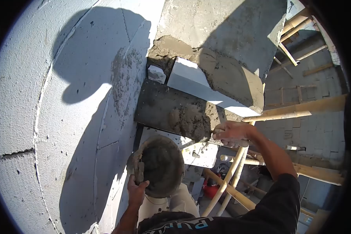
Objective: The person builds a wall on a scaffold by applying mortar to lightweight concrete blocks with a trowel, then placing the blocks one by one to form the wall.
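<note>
My left hand [138, 190] grips the near-left rim of a round, dark mortar pan [176, 175], its fingers closed on the edge. Wet grey mortar [160, 165] coats the inside of the pan. On the right, my right hand [236, 133] is closed around what looks like a trowel's handle; the blade is hard to make out against the mortar. Clumped mortar [191, 121] lies on the grey ledge [154, 101] just left of that hand. Behind it sits a long pale block [197, 84], with mortar [226, 74] heaped along its back and top.
A small broken block piece [156, 74] stands beside the white block wall [23, 105] at left. Bamboo poles [233, 175] form scaffolding on the right, above a much lower floor [312, 136]. A mortar-spotted white board [204, 154] lies below the ledge.
</note>
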Demonstrator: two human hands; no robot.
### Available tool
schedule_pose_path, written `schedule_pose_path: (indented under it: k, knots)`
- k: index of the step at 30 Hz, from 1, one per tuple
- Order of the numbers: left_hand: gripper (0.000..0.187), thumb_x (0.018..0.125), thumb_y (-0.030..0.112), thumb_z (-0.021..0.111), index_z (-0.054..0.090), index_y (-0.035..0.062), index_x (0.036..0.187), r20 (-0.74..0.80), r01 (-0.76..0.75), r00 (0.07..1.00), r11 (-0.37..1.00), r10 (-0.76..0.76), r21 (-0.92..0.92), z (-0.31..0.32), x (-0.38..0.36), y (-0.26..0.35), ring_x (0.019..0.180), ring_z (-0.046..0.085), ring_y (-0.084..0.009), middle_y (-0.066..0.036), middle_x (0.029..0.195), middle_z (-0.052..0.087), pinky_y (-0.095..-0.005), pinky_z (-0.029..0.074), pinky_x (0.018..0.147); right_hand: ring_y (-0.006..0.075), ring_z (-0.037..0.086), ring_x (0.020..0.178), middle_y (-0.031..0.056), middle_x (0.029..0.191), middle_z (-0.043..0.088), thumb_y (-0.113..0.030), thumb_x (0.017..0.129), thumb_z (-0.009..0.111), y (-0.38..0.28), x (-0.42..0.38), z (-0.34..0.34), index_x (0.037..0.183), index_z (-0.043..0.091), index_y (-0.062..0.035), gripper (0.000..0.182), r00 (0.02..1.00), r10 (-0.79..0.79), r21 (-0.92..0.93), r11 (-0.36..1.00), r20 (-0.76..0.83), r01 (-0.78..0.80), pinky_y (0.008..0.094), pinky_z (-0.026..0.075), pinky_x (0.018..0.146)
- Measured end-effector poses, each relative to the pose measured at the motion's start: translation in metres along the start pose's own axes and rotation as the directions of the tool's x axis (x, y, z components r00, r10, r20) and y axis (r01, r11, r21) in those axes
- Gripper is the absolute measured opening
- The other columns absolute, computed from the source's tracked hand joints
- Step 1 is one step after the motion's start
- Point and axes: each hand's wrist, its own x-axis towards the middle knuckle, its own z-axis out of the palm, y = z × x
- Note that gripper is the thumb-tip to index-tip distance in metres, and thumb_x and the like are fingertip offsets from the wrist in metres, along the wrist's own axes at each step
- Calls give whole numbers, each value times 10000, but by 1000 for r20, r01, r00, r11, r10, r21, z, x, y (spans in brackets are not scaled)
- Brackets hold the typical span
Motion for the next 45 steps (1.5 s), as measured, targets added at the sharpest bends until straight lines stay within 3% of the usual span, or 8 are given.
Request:
schedule_pose_path:
  k: [5, 10, 12, 16, 19, 24, 36, 45]
  knots:
    - [328, 732, 94, 724, 532, 17, 986, -141, 59, 988, 998, -59, -6, -8, -16, -12, 759, 506, -147, -54, 856, 565, -312, 438, 687, 116, 549, 515, 21, 694, 575, -450, 923, 658, -57, 14, -91, 894, 605, -82, 374, 919, -55, 114, 988, -390, 108, 300, 459, 438]
    - [279, 719, 83, 727, 545, 21, 920, -263, 69, 964, 994, -45, 83, -16, -27, -29, 674, 468, -121, -25, 776, 545, -302, 413, 597, 148, 573, 601, 40, 693, 555, -361, 960, 589, -74, 143, -219, 886, 583, -51, 319, 554, -797, -726, 527, -241, 441, 307, 510, 575]
    - [285, 711, 83, 734, 545, 20, 915, -281, 87, 957, 995, -70, 47, -16, -30, -34, 675, 472, -121, -25, 770, 543, -301, 415, 600, 185, 624, 698, 61, 736, 587, -300, 952, 572, -94, 185, -254, 922, 596, -33, 270, 560, -798, -893, 397, -221, 214, 311, 536, 689]
    - [296, 691, 87, 750, 554, 22, 904, -308, 155, 943, 985, -126, 71, -19, -33, -38, 695, 485, -121, -35, 784, 552, -301, 420, 618, 277, 691, 860, 124, 914, 664, -211, 940, 530, -147, 191, -196, 1033, 649, -46, 223, 484, -388, -575, 747, -784, -333, 400, 562, 801]
    - [304, 677, 86, 757, 558, 21, 897, -315, 196, 937, 973, -149, 122, -26, -33, -42, 710, 499, -139, -49, 795, 561, -317, 431, 631, 292, 703, 931, 152, 967, 674, -199, 927, 539, -150, 165, -183, 1096, 656, -46, 256, 448, -291, -438, 857, -845, -270, 404, 575, 819]
    - [323, 670, 97, 757, 545, 8, 897, -287, 146, 951, 984, -113, 97, -31, -31, -69, 709, 511, -173, -66, 781, 561, -353, 450, 644, 232, 575, 474, 119, 762, 594, -310, 962, 560, -184, 157, -175, 981, 549, -10, 302, 697, -84, 502, 633, -712, 589, 356, 510, 393]
    - [322, 702, 103, 755, 538, 10, 921, -229, 132, 967, 988, -110, 85, -22, -35, -40, 708, 506, -141, -41, 785, 562, -317, 445, 625, 237, 625, 603, 144, 747, 592, -118, 909, 582, -158, 260, -177, 912, 586, 3, 121, 725, -251, 467, 622, -641, 628, 422, 518, 479]
    - [331, 702, 95, 741, 556, 8, 963, -215, 94, 973, 994, -82, 46, -25, -33, -44, 736, 513, -149, -52, 832, 583, -317, 441, 668, 235, 584, 554, 146, 816, 576, -176, 978, 546, -73, 190, -152, 1241, 563, -18, 307, 758, 111, 727, 398, -643, 559, 360, 521, 427]
